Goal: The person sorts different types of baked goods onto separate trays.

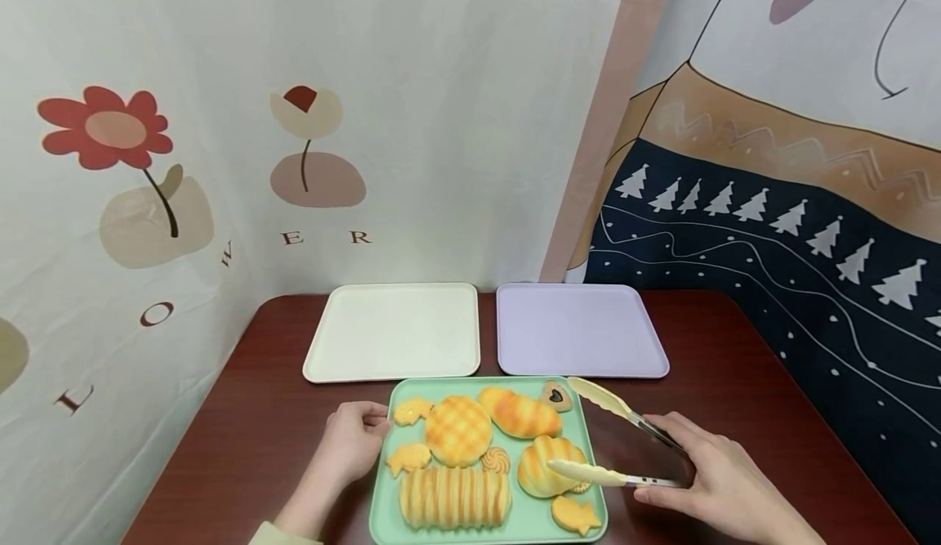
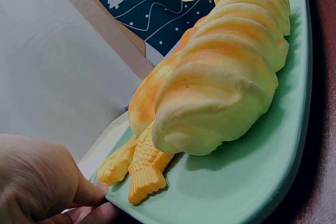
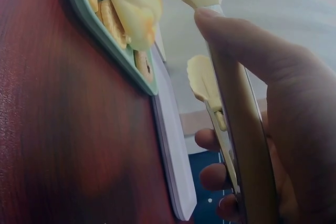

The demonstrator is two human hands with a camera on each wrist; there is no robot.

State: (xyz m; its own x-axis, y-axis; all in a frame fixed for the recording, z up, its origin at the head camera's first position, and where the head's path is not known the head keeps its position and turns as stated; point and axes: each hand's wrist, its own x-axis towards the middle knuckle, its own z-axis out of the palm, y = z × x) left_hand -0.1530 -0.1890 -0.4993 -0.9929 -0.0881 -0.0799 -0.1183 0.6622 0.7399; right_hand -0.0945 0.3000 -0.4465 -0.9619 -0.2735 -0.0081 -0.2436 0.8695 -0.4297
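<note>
My left hand point(image 1: 356, 440) pinches the left rim of a green tray point(image 1: 384, 520), thumb on top and fingers below in the left wrist view. On the tray lie a long ridged bread point(image 1: 456, 498), a round checked bun point(image 1: 458, 431), a croissant-like bread point(image 1: 519, 414) and a ribbed round bun point(image 1: 544, 465). Several fish-shaped cookies point(image 1: 576, 515), a swirl cookie point(image 1: 496, 459) and a heart cookie point(image 1: 556, 396) lie among them. My right hand point(image 1: 716, 473) grips tongs point(image 1: 613, 474) with cream tips spread apart. One tip overlaps the ribbed bun in the head view; the other is by the heart cookie.
Behind the green tray, a white tray point(image 1: 397, 332) and a purple tray point(image 1: 581, 331) lie side by side with bare surfaces. All three rest on a dark red-brown table point(image 1: 257, 414). Printed curtains point(image 1: 456, 120) hang behind the table's far edge.
</note>
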